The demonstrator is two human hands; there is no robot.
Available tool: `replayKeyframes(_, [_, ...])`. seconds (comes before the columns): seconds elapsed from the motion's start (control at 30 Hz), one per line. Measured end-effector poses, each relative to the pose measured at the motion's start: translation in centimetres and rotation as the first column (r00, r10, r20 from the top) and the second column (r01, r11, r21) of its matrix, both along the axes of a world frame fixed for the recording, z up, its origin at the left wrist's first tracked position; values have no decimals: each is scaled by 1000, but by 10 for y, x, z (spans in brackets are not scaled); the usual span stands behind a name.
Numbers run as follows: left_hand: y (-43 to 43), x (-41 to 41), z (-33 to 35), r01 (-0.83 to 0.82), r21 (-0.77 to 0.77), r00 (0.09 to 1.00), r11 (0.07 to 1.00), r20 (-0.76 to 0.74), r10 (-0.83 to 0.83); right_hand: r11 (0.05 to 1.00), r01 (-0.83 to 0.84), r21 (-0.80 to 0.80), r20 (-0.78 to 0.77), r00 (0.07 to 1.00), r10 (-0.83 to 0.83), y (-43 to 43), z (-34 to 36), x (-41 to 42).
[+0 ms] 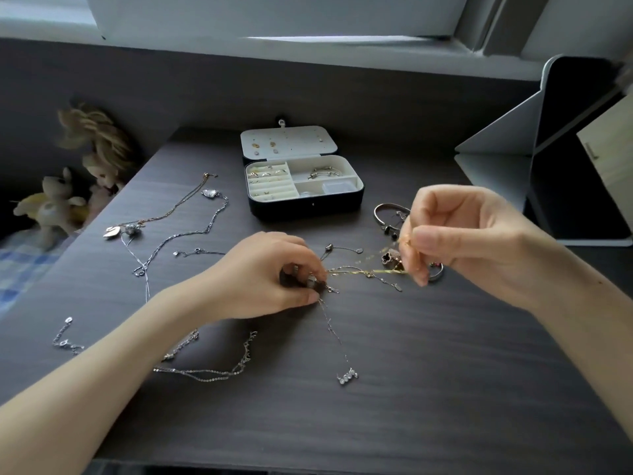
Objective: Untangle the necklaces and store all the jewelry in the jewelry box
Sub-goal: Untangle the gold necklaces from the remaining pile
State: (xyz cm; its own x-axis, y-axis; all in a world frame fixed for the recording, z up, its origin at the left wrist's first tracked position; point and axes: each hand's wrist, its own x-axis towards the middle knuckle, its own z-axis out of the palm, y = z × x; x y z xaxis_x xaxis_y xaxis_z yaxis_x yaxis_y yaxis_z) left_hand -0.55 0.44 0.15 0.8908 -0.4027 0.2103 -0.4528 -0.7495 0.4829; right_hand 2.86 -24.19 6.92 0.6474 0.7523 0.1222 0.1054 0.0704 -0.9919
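Necklaces [346, 269]: tangled, in front of the jewelry box [308, 209] (lid open).
Left hand [270, 272]: fingers pinch the knot [313, 283], apparently.
Right hand [459, 234]: pinches gold chain [376, 271], raised.

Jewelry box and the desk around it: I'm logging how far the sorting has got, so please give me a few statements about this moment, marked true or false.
1. The jewelry box stands open. True.
2. The right hand lies flat on the desk. False: it is raised and pinches a gold chain.
3. The left hand grips the tangle low at the desk. True.
4. Every necklace is in the box. False: several lie on the desk, such as the heart-pendant chain.
5. The plush toys sit right of the box. False: they are at the desk's left edge.
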Motion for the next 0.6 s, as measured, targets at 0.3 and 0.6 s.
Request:
replayKeyframes(0.3, [7, 6, 5, -111, -287, 989, 952, -127, 77, 980, -19, 198, -115, 992, 43, 4, 2, 11])
replayKeyframes(0.6, [1, 6, 13, -209, -556, 962, 805, -265, 66, 930, -49, 363, -107, 990, 95, 37, 47, 28])
